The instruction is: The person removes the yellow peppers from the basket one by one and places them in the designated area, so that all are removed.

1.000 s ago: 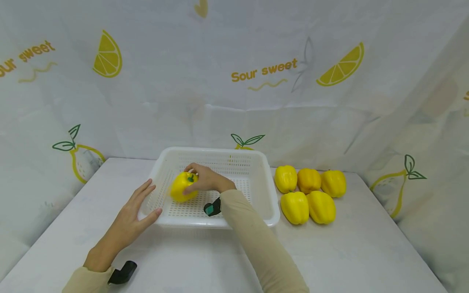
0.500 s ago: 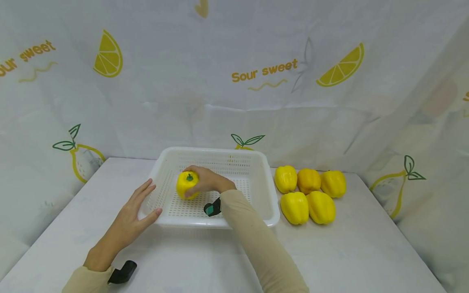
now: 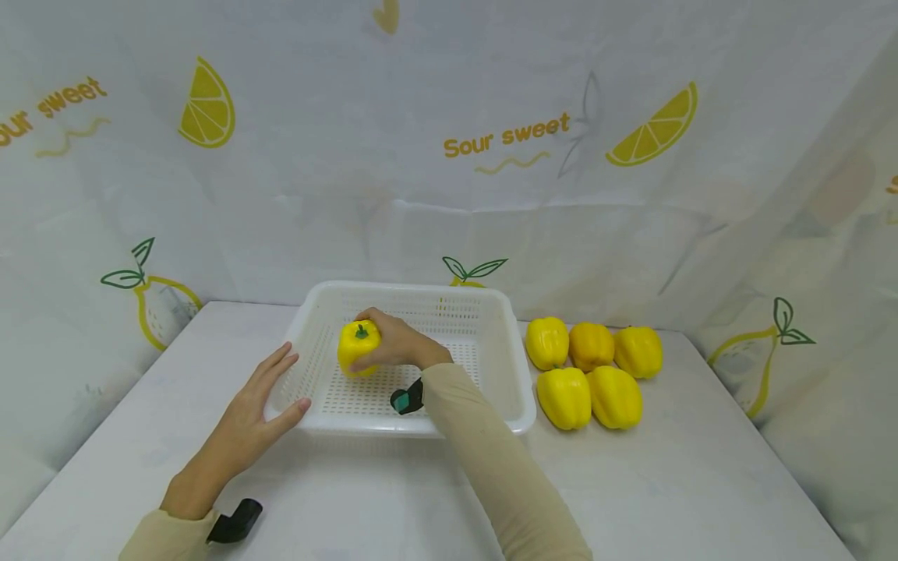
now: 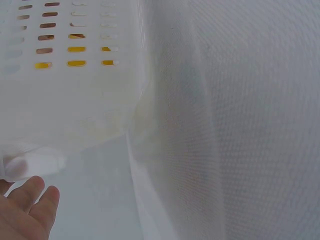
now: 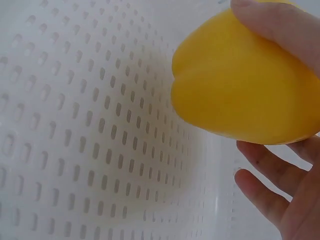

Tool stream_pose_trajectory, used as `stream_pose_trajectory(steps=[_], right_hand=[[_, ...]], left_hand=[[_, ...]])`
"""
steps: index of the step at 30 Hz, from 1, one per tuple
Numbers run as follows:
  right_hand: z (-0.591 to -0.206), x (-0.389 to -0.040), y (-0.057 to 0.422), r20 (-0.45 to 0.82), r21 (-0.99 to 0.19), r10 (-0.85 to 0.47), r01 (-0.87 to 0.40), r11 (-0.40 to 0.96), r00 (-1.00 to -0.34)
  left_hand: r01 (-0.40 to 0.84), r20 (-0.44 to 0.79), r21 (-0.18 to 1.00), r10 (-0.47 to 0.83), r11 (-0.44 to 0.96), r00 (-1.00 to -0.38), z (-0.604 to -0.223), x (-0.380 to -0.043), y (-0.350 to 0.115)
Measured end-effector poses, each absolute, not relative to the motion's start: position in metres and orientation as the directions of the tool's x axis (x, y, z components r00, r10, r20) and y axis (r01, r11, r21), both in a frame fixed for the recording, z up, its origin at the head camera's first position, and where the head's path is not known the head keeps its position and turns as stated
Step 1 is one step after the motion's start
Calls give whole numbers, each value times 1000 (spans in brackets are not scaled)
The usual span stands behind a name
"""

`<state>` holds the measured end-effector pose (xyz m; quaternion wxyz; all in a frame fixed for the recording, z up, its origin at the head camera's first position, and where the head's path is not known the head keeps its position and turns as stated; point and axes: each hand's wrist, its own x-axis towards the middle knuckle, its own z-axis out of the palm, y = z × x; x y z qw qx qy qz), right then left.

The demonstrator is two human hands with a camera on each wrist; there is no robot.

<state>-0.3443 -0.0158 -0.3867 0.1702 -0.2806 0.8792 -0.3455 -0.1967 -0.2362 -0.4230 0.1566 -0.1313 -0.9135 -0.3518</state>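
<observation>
In the head view, my right hand (image 3: 394, 341) grips a yellow bell pepper (image 3: 356, 347) with a green stem, over the left part of a white slotted plastic basket (image 3: 491, 389). The right wrist view shows the thumb on one side of the bell pepper (image 5: 240, 80) and fingers on the other, with the slotted basket floor (image 5: 100, 125) behind it. My left hand (image 3: 245, 421) lies at the basket's left edge, fingers spread and thumb near the front rim. In the left wrist view, the left fingers (image 4: 45, 207) are beside the rim, and yellow shows through the basket slots.
Several yellow bell peppers (image 3: 564, 397) stand in two rows on the white table (image 3: 666, 467), just right of the basket. One orange-yellow pepper (image 3: 592, 346) is in the back row. A white lemon-print curtain (image 3: 351, 171) hangs behind the table.
The held bell pepper has turned so its stem points up, and it has shifted slightly right and then up in the head view. The left hand and basket have not moved.
</observation>
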Motion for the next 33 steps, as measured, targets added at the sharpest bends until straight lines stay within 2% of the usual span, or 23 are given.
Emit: stream_pose_trajectory(steps=[4,12,23,30,33], right_hand=[[-387,-345,-16,-63,-707,-627,-409,577,-776],[-386,-344,-15,-68,-717,-603,-382,584,-795],[-385,-344,-16,-32,-710,-610,-411,571,-792],[-384,-343,-17,-19,-795,-596,-349,496,-802],[-384,-342,-18,-14,-790,-585,-350,504,-811]], left_hand=[[349,378,600,129,720,-917,-423,-197,-236],[349,378,600,129,720,-917,-424,-197,-236],[333,362,595,126,731,-924,-422,-195,-236],[336,363,592,129,733,-923,-422,-196,-237],[337,365,593,129,731,-922,-422,-196,-237]])
